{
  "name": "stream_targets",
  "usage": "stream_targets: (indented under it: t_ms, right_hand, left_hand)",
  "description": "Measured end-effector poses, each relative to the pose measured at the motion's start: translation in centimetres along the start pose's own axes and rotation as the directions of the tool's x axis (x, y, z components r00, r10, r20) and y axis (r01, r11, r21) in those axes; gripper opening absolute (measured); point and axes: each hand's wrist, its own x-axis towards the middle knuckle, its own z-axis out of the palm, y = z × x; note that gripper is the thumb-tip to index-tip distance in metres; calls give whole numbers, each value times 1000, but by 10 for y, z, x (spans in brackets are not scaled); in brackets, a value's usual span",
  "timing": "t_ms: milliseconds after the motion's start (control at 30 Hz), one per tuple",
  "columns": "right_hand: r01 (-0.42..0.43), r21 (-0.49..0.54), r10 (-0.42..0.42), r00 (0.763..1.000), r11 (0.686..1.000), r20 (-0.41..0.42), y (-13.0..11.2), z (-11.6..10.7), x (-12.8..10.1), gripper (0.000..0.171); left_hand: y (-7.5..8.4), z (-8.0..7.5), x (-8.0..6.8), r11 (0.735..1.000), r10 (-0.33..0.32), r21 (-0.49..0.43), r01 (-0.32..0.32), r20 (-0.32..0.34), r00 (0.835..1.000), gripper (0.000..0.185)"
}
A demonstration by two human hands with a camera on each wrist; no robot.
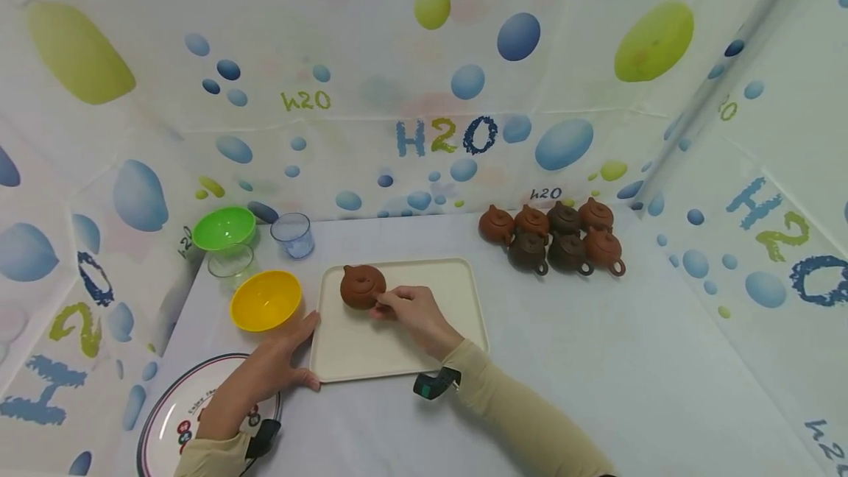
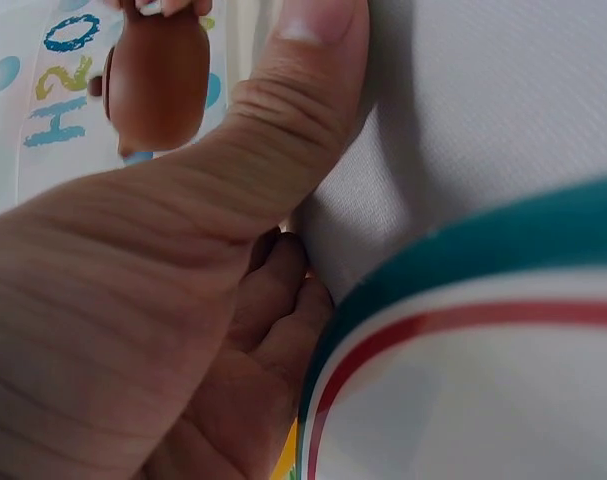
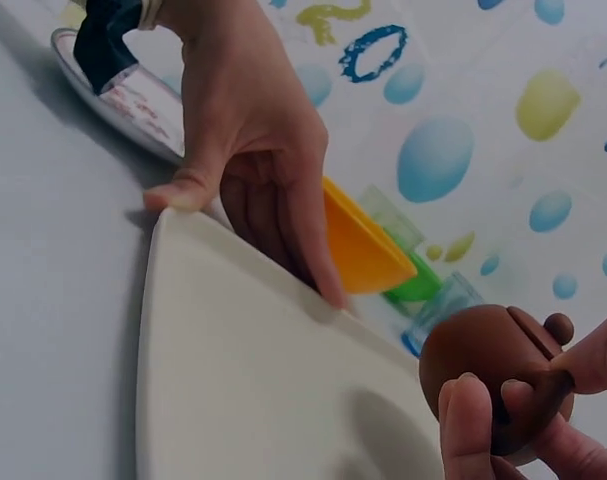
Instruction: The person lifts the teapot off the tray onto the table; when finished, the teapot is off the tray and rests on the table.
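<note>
A round brown teapot [image 1: 362, 285] stands on the far left part of a cream tray [image 1: 424, 344]. My right hand [image 1: 384, 305] pinches the teapot's handle side between thumb and fingertips; the right wrist view shows the teapot [image 3: 483, 355] with the right hand [image 3: 533, 388] on it, above the tray [image 3: 253, 380]. My left hand [image 1: 291, 355] grips the tray's near left corner, thumb on the front edge and fingers along the left edge, seen as the left hand [image 3: 253, 150] in the right wrist view. The left wrist view shows my thumb [image 2: 283, 110] and the teapot [image 2: 153, 75] beyond it.
Several more brown teapots [image 1: 553, 238] cluster at the back right. Left of the tray are a yellow bowl [image 1: 265, 300], a green bowl [image 1: 224, 227], a clear cup [image 1: 230, 260] and a bluish cup [image 1: 293, 234]. A striped-rim plate [image 1: 165, 425] lies at the near left.
</note>
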Motion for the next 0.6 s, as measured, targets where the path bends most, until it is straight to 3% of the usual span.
stream_targets:
  t_ms: [400, 600]
  right_hand:
    - [35, -160, -43, 998, 987, -53, 4, -56, -35, 24]
    - [24, -185, -40, 996, 982, -82, 5, -84, -53, 26]
  left_hand:
    - [2, -1, -3, 1000, 15, 3, -15, -21, 1000, 121]
    - [1, -1, -2, 1000, 11, -1, -12, -17, 1000, 122]
